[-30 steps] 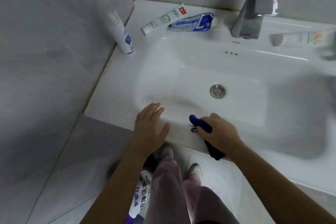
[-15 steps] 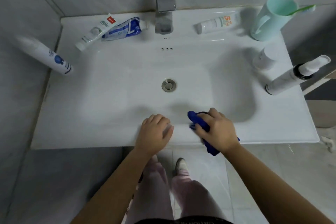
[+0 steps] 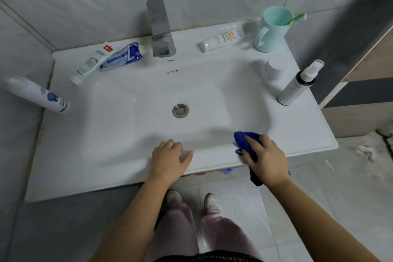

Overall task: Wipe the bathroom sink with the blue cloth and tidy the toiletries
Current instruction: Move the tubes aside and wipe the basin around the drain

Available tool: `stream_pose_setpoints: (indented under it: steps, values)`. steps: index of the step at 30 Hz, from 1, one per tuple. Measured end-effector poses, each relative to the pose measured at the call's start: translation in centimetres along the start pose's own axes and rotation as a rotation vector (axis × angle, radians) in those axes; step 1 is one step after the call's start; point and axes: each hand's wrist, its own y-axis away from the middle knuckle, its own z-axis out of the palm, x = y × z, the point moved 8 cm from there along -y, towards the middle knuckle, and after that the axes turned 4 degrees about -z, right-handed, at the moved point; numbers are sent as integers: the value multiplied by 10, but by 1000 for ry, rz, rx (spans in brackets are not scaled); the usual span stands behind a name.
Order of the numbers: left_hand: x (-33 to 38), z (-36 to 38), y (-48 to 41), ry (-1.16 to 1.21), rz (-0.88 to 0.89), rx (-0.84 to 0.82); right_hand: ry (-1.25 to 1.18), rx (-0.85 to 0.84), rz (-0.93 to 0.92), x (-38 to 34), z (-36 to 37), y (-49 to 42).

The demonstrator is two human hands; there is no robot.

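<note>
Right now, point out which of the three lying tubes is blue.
The crumpled tube just left of the faucet; its neighbour and the orange-printed tube are white.

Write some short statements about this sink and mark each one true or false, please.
1. The right hand holds the blue cloth at the front rim of the sink. True.
2. The left hand grips a shampoo bottle. False: it rests on the rim, holding nothing.
3. A green toothbrush stands in the mint cup. True.
4. The blue cloth covers the drain. False: the drain is uncovered.
5. A blue toothpaste tube lies left of the tap. True.
</note>
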Motion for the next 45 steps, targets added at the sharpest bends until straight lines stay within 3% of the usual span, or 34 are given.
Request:
stream_pose_setpoints:
  steps: [5,7,10,13,18,20,23,24,25,28,29,31,33,35,40,42,45]
  values:
    - [18,1,-5,-97,20,-37,26,118,463,105,-41,23]
    - [41,3,-7,1,83,4,1,141,409,82,-33,24]
    - [85,12,-8,92,207,-85,-9,66,94,17,-10,27]
    - [109,23,-10,92,269,-128,38,14,-14,30,-17,26]
    - [106,26,-3,124,246,-49,29,177,458,118,-51,35]
    - [105,24,-1,120,248,-20,-4,184,363,87,-41,30]
    - [104,26,2,113,269,-20,5,35,-8,26,-16,26]
    - [104,27,1,124,271,-29,12,-4,-56,26,-16,21]
    - [104,26,1,136,273,-33,13,-15,-3,40,-21,14]
    - [104,25,1,158,287,-8,-2,34,449,112,-43,8]
    - [103,25,2,171,280,2,-9,55,502,116,-43,9]
    - [101,23,4,208,271,28,-32,71,350,77,-32,7]
    - [96,20,8,229,263,70,-41,3,73,17,-9,13]
    - [84,13,12,225,240,121,-14,-80,-90,-5,0,10]
    - [30,-5,21,203,106,265,131,-166,76,43,-4,-35]
    - [13,-10,24,204,57,294,103,-206,52,19,11,-48]
    - [-9,-16,31,192,-6,328,-82,-390,-145,-68,51,-45]
